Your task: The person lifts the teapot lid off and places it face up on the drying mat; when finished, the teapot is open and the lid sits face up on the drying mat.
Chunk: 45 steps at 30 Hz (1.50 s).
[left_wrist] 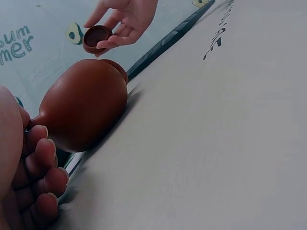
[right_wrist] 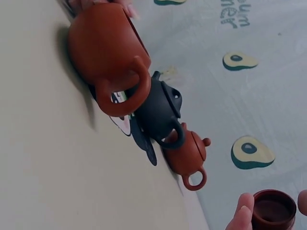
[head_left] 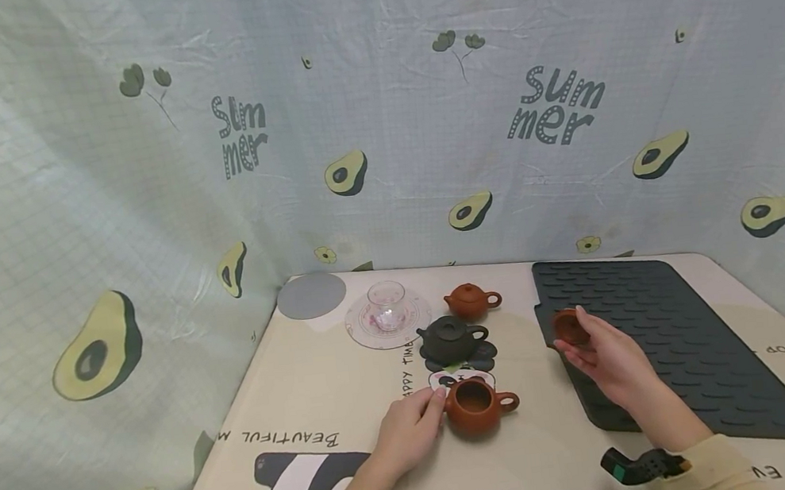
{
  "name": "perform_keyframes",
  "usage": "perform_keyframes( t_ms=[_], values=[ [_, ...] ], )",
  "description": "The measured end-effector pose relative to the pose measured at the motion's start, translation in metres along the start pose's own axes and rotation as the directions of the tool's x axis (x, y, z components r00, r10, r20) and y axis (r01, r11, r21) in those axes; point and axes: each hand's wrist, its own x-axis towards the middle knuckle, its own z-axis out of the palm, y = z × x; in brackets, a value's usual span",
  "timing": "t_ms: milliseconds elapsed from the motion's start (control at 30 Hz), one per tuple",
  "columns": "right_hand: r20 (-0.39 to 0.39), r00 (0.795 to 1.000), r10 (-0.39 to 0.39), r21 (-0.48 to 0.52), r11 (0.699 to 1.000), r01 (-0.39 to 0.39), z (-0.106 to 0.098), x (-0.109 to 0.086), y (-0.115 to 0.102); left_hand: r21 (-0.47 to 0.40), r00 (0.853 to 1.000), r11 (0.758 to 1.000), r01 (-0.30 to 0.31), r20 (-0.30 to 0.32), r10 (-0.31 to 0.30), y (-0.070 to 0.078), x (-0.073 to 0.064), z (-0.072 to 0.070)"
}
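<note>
A reddish-brown teapot (head_left: 473,410) stands without a lid on the table, its dark opening facing up and its handle pointing right. My left hand (head_left: 412,428) is at its spout, thumb and fingers pinching it; the left wrist view shows the curled fingers (left_wrist: 45,153) beside the spout. Over the left edge of the dark mat, my right hand (head_left: 609,358) holds a small reddish-brown cup (head_left: 569,327) between thumb and fingers. Its hollow inside shows in the right wrist view, where the cup (right_wrist: 273,210) sits between the fingertips.
Behind the lidless pot stand a black teapot (head_left: 450,340) and a smaller lidded brown teapot (head_left: 469,302). A glass cup (head_left: 388,306) rests on a clear patterned plate (head_left: 358,330), near a grey disc (head_left: 312,296). The ridged dark mat (head_left: 692,357) covers the right side.
</note>
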Motion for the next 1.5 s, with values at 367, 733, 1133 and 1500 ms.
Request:
perform_keyframes(
  t_ms=[367,733,1133,1500],
  values=[
    [-0.052,0.998,0.026,-0.001,1.0,-0.026,-0.014,0.004,0.0,0.009,1.0,1.0,-0.011,0.003,0.011,0.001,0.0,0.0],
    [-0.142,0.989,0.042,-0.043,0.998,-0.048,-0.025,0.005,0.001,0.006,1.0,1.0,-0.005,0.003,0.005,0.002,0.0,0.0],
    [-0.28,0.96,0.027,-0.12,0.991,-0.063,-0.042,0.007,0.005,0.003,1.0,1.0,-0.004,0.003,0.004,0.002,0.0,-0.001],
    [-0.367,0.93,0.032,-0.151,0.984,-0.094,-0.052,0.008,0.005,-0.008,1.0,1.0,0.012,0.012,-0.012,0.005,0.0,-0.002]
  ],
)
